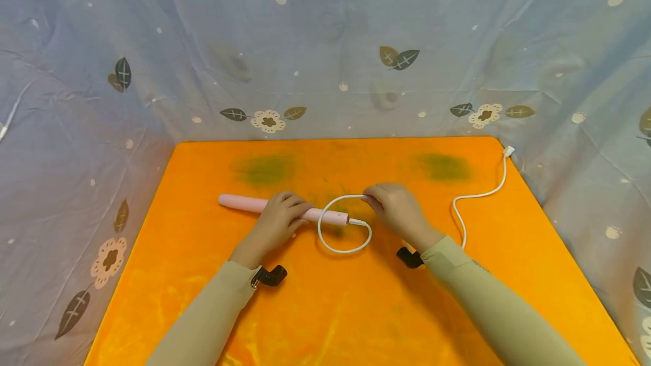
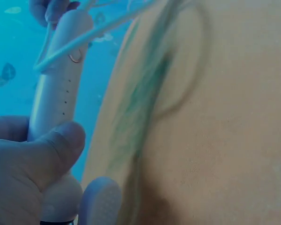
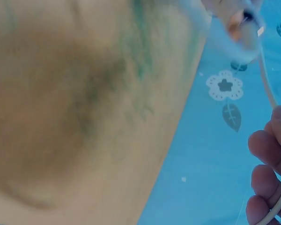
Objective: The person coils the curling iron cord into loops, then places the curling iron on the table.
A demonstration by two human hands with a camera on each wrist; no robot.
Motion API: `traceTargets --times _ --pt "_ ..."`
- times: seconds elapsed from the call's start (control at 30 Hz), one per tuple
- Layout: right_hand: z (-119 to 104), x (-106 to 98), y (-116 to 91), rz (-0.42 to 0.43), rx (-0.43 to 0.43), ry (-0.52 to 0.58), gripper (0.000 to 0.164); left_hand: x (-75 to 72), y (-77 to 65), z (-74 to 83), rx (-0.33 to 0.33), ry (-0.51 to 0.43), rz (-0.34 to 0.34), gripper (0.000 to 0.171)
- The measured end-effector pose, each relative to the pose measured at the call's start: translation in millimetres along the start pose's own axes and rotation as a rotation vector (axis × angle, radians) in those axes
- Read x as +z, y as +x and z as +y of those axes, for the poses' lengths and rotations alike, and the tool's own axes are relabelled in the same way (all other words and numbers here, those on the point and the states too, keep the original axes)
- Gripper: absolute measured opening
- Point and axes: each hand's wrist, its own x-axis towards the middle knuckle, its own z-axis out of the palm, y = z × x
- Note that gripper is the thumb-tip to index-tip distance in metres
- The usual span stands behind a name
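A slim pink hair styling iron [image 1: 334, 217] lies at a slant in the head view, a white cord leaving its right end. My left hand [image 1: 281, 214] grips its middle. In the left wrist view, the thumb [image 2: 65, 145] lies along the iron [image 2: 56, 93], below a row of small dots and a power mark. A pale textured oval piece [image 2: 100, 201] shows beside it. My right hand [image 1: 399, 210] pinches the white cord [image 1: 343, 251], which loops around in front of the iron's end. The right wrist view has the cord [image 3: 268, 84] running between thumb and fingers.
An orange cloth [image 1: 325, 315] with dark green patches covers the table. The cord's far stretch [image 1: 478, 195] runs to a white plug [image 1: 508, 152] at the back right corner. A patterned grey-blue curtain [image 1: 335, 44] encloses the back and sides.
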Motion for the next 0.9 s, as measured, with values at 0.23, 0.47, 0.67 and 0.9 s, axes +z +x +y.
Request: traceTargets --times 0.23,0.47,0.67,0.9 --pt "7 -1 -1 -0.01 0.057 0.017 0.009 -4.3 -7.6 5.6 0.08 -0.03 0.132 0.032" --pt "9 10 -10 -0.079 0.098 0.026 0.007 -6.0 -11.8 14.4 0.112 -0.092 0.274 0.038" --pt "4 19 -10 -0.098 0.122 0.054 0.008 -15.8 -4.9 18.2 0.031 -0.092 0.304 0.037" --pt "2 20 -7 -0.143 0.152 0.083 0.016 -22.0 -2.7 17.5 0.081 -0.071 0.313 0.044"
